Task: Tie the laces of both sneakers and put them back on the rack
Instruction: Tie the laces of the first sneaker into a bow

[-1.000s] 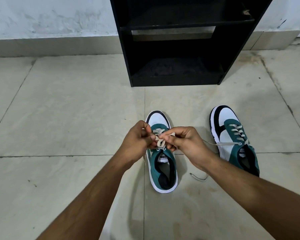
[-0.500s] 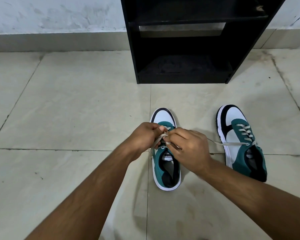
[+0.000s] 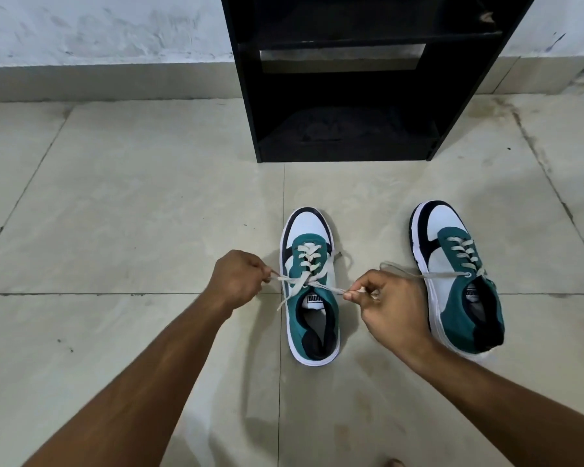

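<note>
Two green, white and black sneakers stand on the floor, toes toward the rack. The left sneaker point(image 3: 309, 284) lies between my hands. My left hand point(image 3: 238, 281) pinches one end of its pale lace point(image 3: 292, 281) on the left side. My right hand point(image 3: 390, 306) pinches the other end on the right, and the lace is stretched taut across the tongue. The right sneaker point(image 3: 457, 281) stands apart to the right, its loose lace point(image 3: 429, 274) trailing left over my right hand. The black shoe rack point(image 3: 348, 79) stands ahead against the wall, its lower shelves bare.
Pale floor tiles point(image 3: 132, 214) spread around the shoes, with dark grout lines. A white wall with a grey skirting point(image 3: 108, 77) runs behind the rack. A toe tip shows at the bottom edge point(image 3: 393, 462).
My hands were bunched together over the left sneaker's laces; now they have pulled apart sideways, drawing the lace ends tight. The view has tilted slightly.
</note>
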